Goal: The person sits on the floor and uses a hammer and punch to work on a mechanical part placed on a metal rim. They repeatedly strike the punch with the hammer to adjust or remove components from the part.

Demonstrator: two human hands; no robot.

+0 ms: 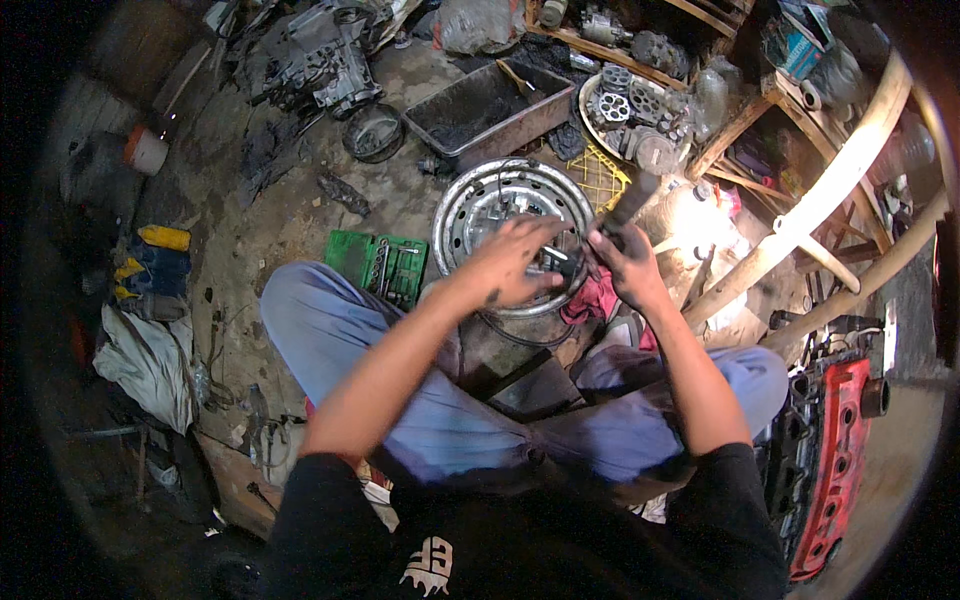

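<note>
In front of my crossed legs a silver steel wheel rim [458, 205] lies on the floor, with greasy metal parts inside it. My left hand [512, 262] hovers over the rim, its fingers and thumb apart, smeared with grease. Just right of the rim, my right hand [630, 268] is closed on a dark, elongated tool [632, 200] that points up and away; its exact kind is blurred. A red cloth [592, 298] hangs at the rim's right edge, below my right hand. Whether my left fingertips touch the parts is hard to see.
A green socket set case [340, 250] lies open by my left knee. Beyond the rim stand a grey tub [480, 138] with a brush and a round tray [588, 112] of metal parts. Pale pipes [840, 190] slant at the right, near a red engine cover [845, 450].
</note>
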